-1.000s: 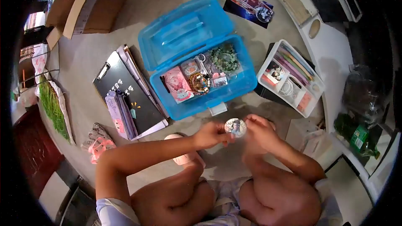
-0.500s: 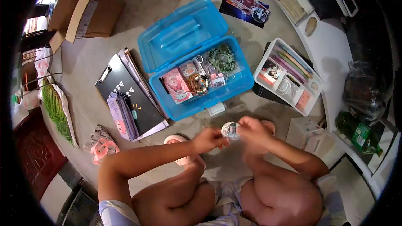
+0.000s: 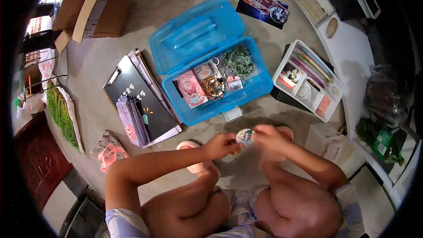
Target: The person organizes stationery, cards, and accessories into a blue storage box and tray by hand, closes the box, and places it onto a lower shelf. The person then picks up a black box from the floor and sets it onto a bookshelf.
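Note:
A small round badge [image 3: 244,136] with a printed figure on a pale, glittery ground is between my hands, in front of the blue box. My left hand [image 3: 221,145] is closed, pinching its left edge between thumb and fingers. At the other edge, my right hand [image 3: 269,138] is closed too, its fingertips over the badge's right side. Just beyond, the open blue plastic box [image 3: 205,115] holds a pink patterned card packet [image 3: 191,89], a bundle of beaded bracelets [image 3: 214,87] and a green beaded string [image 3: 240,61].
Left of the box lie a black clipboard [image 3: 147,101] and a purple pouch [image 3: 132,121]. To its right is a white divided tray [image 3: 307,79] with pens. Printed cards [image 3: 263,6] lie beyond. A cardboard box [image 3: 94,15] stands far left, a clear container [image 3: 324,139] at right.
The view has shifted slightly, moving the surroundings a little to the right. My right fingers have moved slightly on the badge; both hands stay at it.

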The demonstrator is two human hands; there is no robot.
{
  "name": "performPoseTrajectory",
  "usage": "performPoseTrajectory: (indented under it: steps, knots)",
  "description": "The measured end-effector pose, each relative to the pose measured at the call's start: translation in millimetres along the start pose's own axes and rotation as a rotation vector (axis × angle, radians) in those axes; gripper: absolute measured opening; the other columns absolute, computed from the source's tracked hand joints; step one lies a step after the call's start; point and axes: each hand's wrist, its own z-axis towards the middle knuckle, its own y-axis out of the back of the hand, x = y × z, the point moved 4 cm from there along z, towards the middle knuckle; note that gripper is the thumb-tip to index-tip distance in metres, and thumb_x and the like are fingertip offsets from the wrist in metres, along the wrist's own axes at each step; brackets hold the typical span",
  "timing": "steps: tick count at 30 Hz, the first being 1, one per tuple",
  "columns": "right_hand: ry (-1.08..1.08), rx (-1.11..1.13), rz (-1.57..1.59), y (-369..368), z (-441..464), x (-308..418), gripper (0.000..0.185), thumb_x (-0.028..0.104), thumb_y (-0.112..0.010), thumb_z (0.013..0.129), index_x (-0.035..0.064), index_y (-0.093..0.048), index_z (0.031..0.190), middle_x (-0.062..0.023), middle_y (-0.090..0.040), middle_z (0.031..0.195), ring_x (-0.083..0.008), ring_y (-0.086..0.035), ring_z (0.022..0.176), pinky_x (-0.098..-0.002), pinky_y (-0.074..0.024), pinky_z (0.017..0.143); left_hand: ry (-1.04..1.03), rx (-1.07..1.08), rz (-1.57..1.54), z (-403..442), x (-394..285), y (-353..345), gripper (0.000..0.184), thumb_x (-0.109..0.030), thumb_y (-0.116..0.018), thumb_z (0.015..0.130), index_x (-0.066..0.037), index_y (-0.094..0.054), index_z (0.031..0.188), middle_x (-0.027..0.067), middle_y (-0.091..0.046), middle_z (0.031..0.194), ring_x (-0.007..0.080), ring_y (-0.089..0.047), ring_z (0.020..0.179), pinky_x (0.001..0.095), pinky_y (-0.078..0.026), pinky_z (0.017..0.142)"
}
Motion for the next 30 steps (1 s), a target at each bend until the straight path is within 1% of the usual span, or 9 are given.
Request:
performPoseTrajectory:
  steps: [5,8,10,11,14,17,20,23,30]
  knots:
    - [0.041,0.060,-0.032,2,3,-10,0.016,0.016,-0.054,0.083,-0.0003,-0.054,0.086,0.0004,-0.052,0.065,-0.0068,-0.047,0.057,-0.0239,-0.0396,0.049,-0.044,0.008,0.156,2,4,5,0.019,-0.018,-0.059,0.081,-0.004,-0.057,0.095,0.0011,-0.056,0.069,0.0068,-0.049,0.061,0.0240,-0.041,0.054]
    - [0.042,0.051,-0.103,8,4,-14,0.016,0.016,-0.053,0.083,-0.0001,-0.054,0.087,0.0004,-0.052,0.065,-0.0069,-0.048,0.056,-0.0242,-0.0396,0.050,-0.148,-0.032,0.234,7,-1,5,0.018,-0.018,-0.058,0.081,-0.004,-0.058,0.093,0.0012,-0.054,0.066,0.0067,-0.048,0.060,0.0253,-0.041,0.054]
    - [0.045,0.038,-0.165,8,4,-11,0.016,0.015,-0.053,0.083,-0.0002,-0.054,0.087,0.0003,-0.052,0.066,-0.0073,-0.048,0.057,-0.0242,-0.0400,0.050,-0.101,-0.051,0.172,9,6,4,0.017,-0.018,-0.058,0.081,-0.004,-0.058,0.092,0.0019,-0.054,0.065,0.0070,-0.047,0.060,0.0261,-0.041,0.054]
    - [0.035,0.017,-0.125,8,4,-9,0.016,0.015,-0.053,0.083,-0.0001,-0.054,0.088,0.0000,-0.053,0.067,-0.0075,-0.049,0.057,-0.0240,-0.0408,0.051,-0.077,-0.064,0.143,11,9,5,0.017,-0.018,-0.058,0.081,-0.004,-0.058,0.091,0.0022,-0.054,0.065,0.0071,-0.047,0.060,0.0265,-0.041,0.054]
    - [-0.028,-0.090,0.048,8,-4,-2,0.017,0.015,-0.054,0.083,0.0002,-0.054,0.092,-0.0017,-0.056,0.071,-0.0082,-0.053,0.060,-0.0235,-0.0448,0.052,-0.145,-0.025,0.249,14,-2,5,0.018,-0.018,-0.058,0.080,-0.004,-0.058,0.092,0.0033,-0.054,0.065,0.0075,-0.046,0.059,0.0276,-0.040,0.054]
    - [-0.012,-0.014,0.151,15,-2,-8,0.019,0.016,-0.055,0.083,0.0002,-0.054,0.093,-0.0023,-0.057,0.074,-0.0083,-0.054,0.060,-0.0235,-0.0458,0.051,-0.083,0.022,0.332,16,-14,5,0.019,-0.019,-0.059,0.080,-0.004,-0.057,0.091,0.0033,-0.053,0.063,0.0076,-0.045,0.059,0.0282,-0.040,0.053]
    - [-0.011,0.027,0.094,21,-2,-10,0.020,0.016,-0.056,0.082,-0.0001,-0.055,0.094,-0.0018,-0.058,0.075,-0.0084,-0.054,0.060,-0.0234,-0.0453,0.052,-0.118,0.008,0.465,16,-24,3,0.019,-0.021,-0.058,0.081,-0.003,-0.057,0.089,0.0034,-0.052,0.062,0.0077,-0.043,0.058,0.0285,-0.039,0.053]
    - [-0.055,0.039,0.066,24,-4,-8,0.020,0.016,-0.056,0.082,-0.0005,-0.056,0.093,-0.0009,-0.058,0.074,-0.0082,-0.053,0.059,-0.0231,-0.0444,0.052,-0.168,-0.014,0.353,22,-13,0,0.020,-0.022,-0.058,0.081,-0.003,-0.056,0.087,0.0042,-0.052,0.062,0.0078,-0.043,0.057,0.0287,-0.039,0.053]
    - [-0.026,0.066,0.009,25,-4,-8,0.017,0.015,-0.056,0.082,-0.0011,-0.058,0.087,-0.0002,-0.056,0.070,-0.0076,-0.051,0.058,-0.0226,-0.0428,0.052,-0.132,0.007,0.359,21,-6,-3,0.021,-0.022,-0.059,0.081,-0.003,-0.057,0.089,0.0062,-0.054,0.064,0.0081,-0.045,0.058,0.0290,-0.040,0.054]
